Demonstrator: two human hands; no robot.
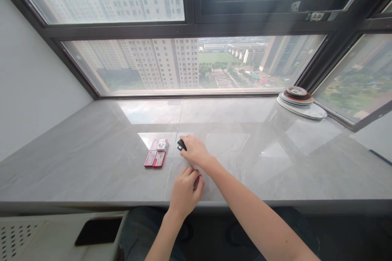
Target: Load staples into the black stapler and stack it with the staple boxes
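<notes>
Black tool (181, 144): right of boxes (159, 152), visible end facing them; long axis partly hidden
Right hand (193, 149): closed around tool; nearer hand to boxes
Left hand (185, 189): curled on small dark item (196, 182), mostly hidden, near front edge
Tabletop (92, 167): grey, glossy
Plates (296, 98): stacked, far right corner
Window (183, 30): along back edge

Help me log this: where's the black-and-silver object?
The black-and-silver object is in the right hand, just left of the head view's centre, right of the red-and-white boxes.
</notes>
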